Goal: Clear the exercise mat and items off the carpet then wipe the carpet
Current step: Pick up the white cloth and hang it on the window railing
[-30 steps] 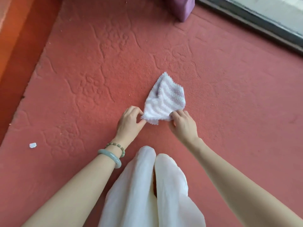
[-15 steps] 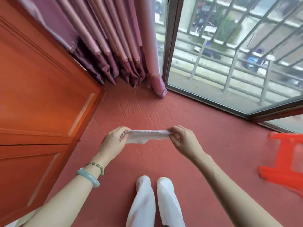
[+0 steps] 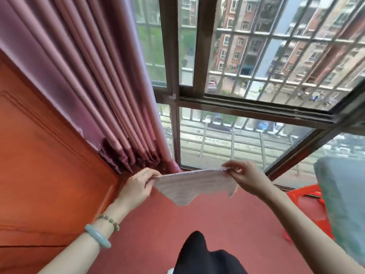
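Note:
A white and pale purple striped cloth (image 3: 192,185) hangs stretched in the air between my two hands, well above the red carpet (image 3: 197,220). My left hand (image 3: 137,187) pinches its left corner, with a jade bangle and a bead bracelet on that wrist. My right hand (image 3: 247,176) pinches the right corner a little higher. The cloth's lower edge droops to a point. No exercise mat shows on the carpet.
An orange wooden panel (image 3: 49,175) lines the left. Pink curtains (image 3: 94,91) hang in the corner beside a barred window (image 3: 246,107). A red plastic stool (image 3: 308,196) and a pale green bundle (image 3: 343,198) stand at the right. Dark clothing (image 3: 205,256) fills the bottom middle.
The cloth came off the carpet, gripped by both hands, and rose into the air, spread wider. The view tilted up from the floor to the window as I rose.

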`<state>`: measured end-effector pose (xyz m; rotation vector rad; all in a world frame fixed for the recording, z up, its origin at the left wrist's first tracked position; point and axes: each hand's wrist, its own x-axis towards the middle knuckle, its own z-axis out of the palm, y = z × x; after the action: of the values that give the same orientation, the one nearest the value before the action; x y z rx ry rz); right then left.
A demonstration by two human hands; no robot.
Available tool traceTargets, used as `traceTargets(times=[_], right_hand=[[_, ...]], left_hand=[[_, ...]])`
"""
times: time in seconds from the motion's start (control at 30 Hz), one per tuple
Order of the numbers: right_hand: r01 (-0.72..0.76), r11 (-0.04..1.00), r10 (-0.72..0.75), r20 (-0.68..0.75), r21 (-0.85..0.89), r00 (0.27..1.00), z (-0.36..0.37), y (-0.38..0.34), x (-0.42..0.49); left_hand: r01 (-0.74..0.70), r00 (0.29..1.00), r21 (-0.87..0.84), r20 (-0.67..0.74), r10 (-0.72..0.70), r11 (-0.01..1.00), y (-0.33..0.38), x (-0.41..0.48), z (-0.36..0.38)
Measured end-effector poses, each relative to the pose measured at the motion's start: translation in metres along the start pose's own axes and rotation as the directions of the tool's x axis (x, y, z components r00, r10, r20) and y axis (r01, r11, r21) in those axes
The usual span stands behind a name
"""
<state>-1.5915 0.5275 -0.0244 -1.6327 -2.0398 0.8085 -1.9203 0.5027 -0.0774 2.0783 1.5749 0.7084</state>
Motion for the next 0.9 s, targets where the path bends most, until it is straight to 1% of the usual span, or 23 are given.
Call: traceTargets(times=[0.13, 0.27, 0.4, 0.53, 0.67, 0.83, 0.9], right_hand=[[-0.003, 1.0, -0.001, -0.153, -0.026, 0.988, -0.055, -0.007, -0.01], [-0.019, 1.0, 0.013, -0.239, -0.024, 0.971, -0.102, -0.002, -0.023], [-0.038, 0.999, 0.031, -0.308, -0.019, 0.951, -0.142, 0.013, -0.036], [-0.043, 0.999, 0.031, -0.327, -0.03, 0.945, -0.185, 0.045, -0.036], [-0.047, 0.998, 0.036, -0.309, -0.028, 0.95, -0.226, 0.084, -0.023], [-0.021, 1.0, 0.025, -0.255, 0.018, 0.967, -0.269, 0.123, 0.002], [-0.028, 0.999, 0.037, -0.254, 0.042, 0.967, -0.281, 0.135, 0.014]], left_hand=[[-0.152, 0.988, -0.008, -0.028, 0.152, 0.988, 0.036, 0.046, -0.023], [-0.208, 0.977, -0.063, -0.07, 0.204, 0.976, 0.081, 0.09, -0.033], [-0.288, 0.957, -0.088, -0.071, 0.282, 0.954, 0.124, 0.128, -0.027], [-0.358, 0.934, -0.112, -0.025, 0.357, 0.927, 0.159, 0.165, -0.007], [-0.392, 0.919, -0.09, 0.004, 0.394, 0.916, 0.193, 0.202, 0.015], [-0.365, 0.93, -0.063, 0.019, 0.366, 0.929, 0.228, 0.248, 0.036], [-0.336, 0.941, -0.056, 0.021, 0.338, 0.94, 0.234, 0.265, 0.041]])
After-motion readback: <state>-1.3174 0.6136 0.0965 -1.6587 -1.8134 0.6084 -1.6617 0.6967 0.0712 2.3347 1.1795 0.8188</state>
